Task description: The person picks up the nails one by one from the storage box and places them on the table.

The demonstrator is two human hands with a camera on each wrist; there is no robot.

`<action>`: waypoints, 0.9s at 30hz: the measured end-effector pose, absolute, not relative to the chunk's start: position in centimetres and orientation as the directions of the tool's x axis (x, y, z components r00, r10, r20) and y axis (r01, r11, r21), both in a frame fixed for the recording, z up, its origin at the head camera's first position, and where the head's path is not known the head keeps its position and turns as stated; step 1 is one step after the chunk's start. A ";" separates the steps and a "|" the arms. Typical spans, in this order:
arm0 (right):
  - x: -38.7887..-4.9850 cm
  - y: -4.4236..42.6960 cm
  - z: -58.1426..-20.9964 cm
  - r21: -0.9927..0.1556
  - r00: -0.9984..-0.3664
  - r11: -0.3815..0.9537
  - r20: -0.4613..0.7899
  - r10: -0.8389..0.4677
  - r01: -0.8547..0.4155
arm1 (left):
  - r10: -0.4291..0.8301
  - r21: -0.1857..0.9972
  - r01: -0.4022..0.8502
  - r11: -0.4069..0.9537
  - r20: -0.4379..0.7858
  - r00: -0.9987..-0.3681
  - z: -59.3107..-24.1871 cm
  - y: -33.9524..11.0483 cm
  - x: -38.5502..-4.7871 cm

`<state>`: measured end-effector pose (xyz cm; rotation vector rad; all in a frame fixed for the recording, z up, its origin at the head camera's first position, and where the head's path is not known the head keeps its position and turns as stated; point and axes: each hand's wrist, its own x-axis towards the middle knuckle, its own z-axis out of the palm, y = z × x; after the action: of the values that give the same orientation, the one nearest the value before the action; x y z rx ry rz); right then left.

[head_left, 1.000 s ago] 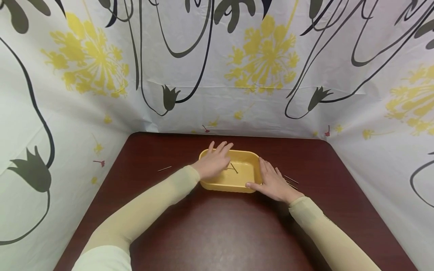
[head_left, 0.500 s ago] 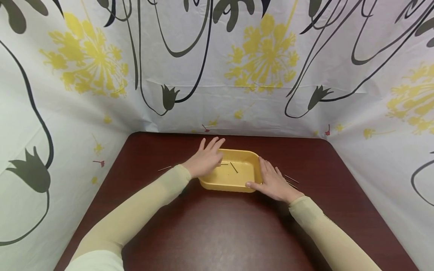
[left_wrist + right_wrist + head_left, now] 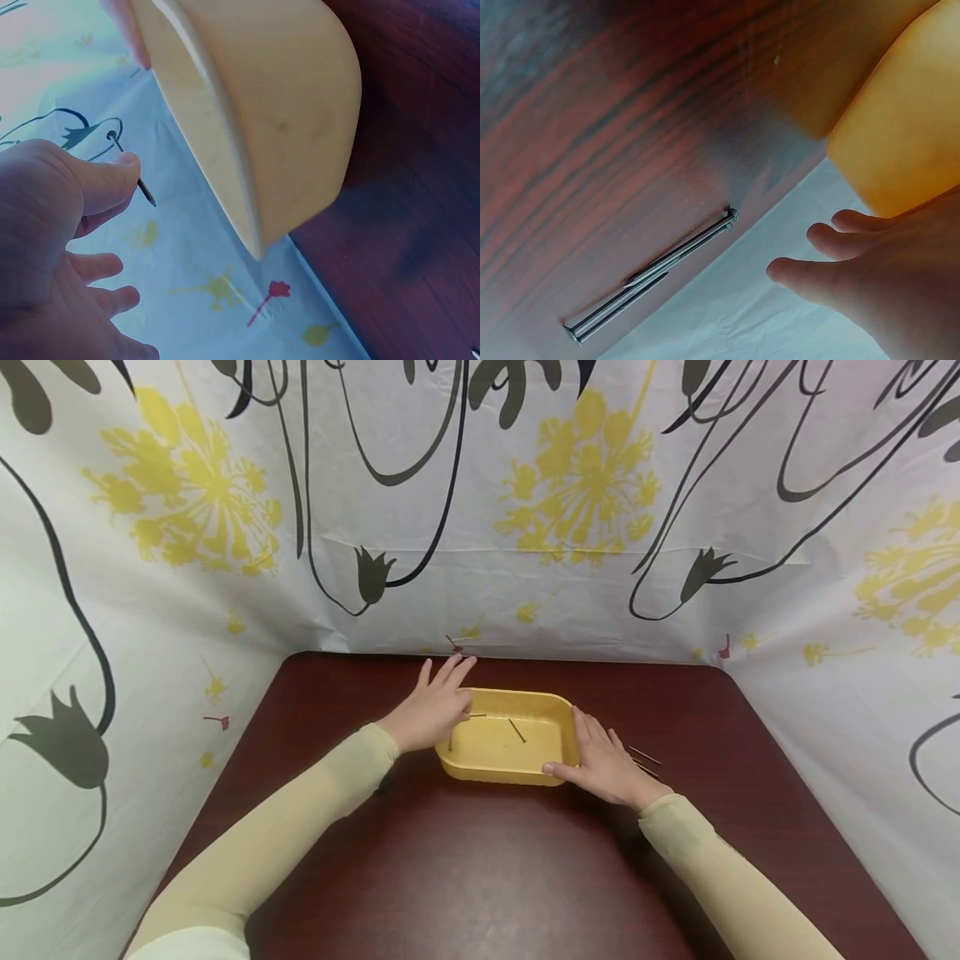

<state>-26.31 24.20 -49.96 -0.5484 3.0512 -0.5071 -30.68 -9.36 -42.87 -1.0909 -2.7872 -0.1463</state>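
My left hand (image 3: pixel 429 710) is over the left end of a yellow plastic tray (image 3: pixel 498 775). Between thumb and index finger it pinches a nail (image 3: pixel 146 193), while the other fingers spread away. Inside the tray a second nail (image 3: pixel 517 731) lies slanted on the floor, and a small dark line shows near the left wall, partly by the hand. Against the tray's right end rests my right hand (image 3: pixel 607 768), its fingers straight along the outer wall and its thumb at the front rim. Several loose nails (image 3: pixel 652 277) lie on the table just right of that hand.
The dark red-brown table (image 3: pixel 480 868) spreads in front of and around the tray. A white cloth (image 3: pixel 450 527) with flower prints hangs behind it and along both sides.
My left hand has moved left with the pinched nail, from above the tray's middle to its left end. The nail on the table at left is now out of sight. The right hand stays.
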 end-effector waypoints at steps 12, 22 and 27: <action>-26.1 24.0 -49.7 -0.314 -0.942 0.890 0.049 -0.331 -0.329 | 0.617 0.051 0.653 0.756 0.279 -0.736 -42.0 -14.0 -31.5; -26.2 24.2 -49.7 -0.322 -0.943 0.889 0.039 -0.332 -0.326 | 0.558 0.108 0.592 0.799 0.235 -0.796 -42.3 -17.2 -31.3; -26.2 24.2 -49.9 -0.325 -0.942 0.887 0.040 -0.334 -0.328 | 0.541 0.116 0.567 0.816 0.197 -0.818 -43.3 -18.5 -30.9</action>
<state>-26.22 24.19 -49.91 -0.5323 3.0347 -0.5186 -30.87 -18.46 -43.28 -0.8733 -2.8439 -0.2541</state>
